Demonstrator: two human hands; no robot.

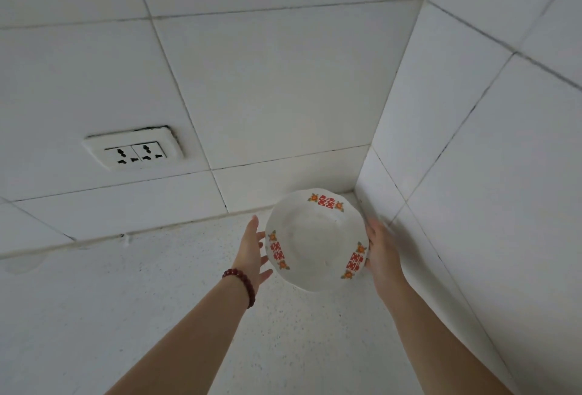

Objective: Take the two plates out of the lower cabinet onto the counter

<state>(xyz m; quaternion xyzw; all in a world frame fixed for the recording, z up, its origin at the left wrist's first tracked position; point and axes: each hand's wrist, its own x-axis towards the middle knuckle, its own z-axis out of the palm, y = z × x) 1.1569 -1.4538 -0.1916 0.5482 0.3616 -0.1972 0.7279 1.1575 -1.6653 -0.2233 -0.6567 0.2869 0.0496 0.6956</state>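
Note:
A white plate (315,237) with red characters and orange flowers on its rim is low over the speckled counter (157,316), near the corner of the tiled walls. I see one plate; whether another lies under it I cannot tell. My right hand (382,253) grips the plate's right rim, and its fingertips are blurred. My left hand (253,251), with a dark red bead bracelet on the wrist, is beside the left rim with fingers spread and fingertips visible at the edge. The lower cabinet is out of view.
A white tiled back wall carries a double socket (135,151) at the left. A second tiled wall (472,174) closes in the right side and meets the counter just behind the plate. The counter stretches to the left and toward me.

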